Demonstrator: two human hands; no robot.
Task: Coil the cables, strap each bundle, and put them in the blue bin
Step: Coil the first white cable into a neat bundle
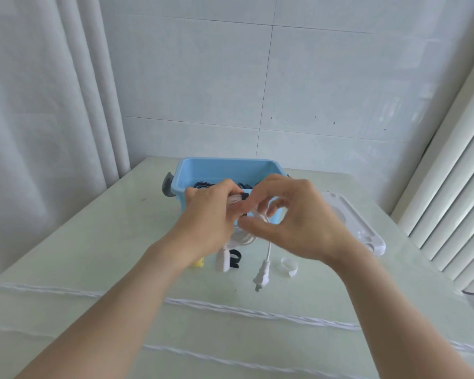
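Pale green table (99,242), white tiled wall behind. White cable bundle (246,233) held above table, just before blue bin (230,168). Left hand (211,212) grips coil top; right hand (293,217) pinches what looks like black strap (244,196) around it, partly hidden. Cable light, soft, springy: hold at strapped waist. Coil hangs roughly vertical, plug (262,277) dangling downward toward table. Dark bundles already in bin. Spare white strap (289,265) and black strap on table (234,258) nearby.

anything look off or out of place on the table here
Nothing looks damaged or spilled. Only the white cable's plug dangles loose below the coil while both hands, left hand and right hand, work a strap on it.
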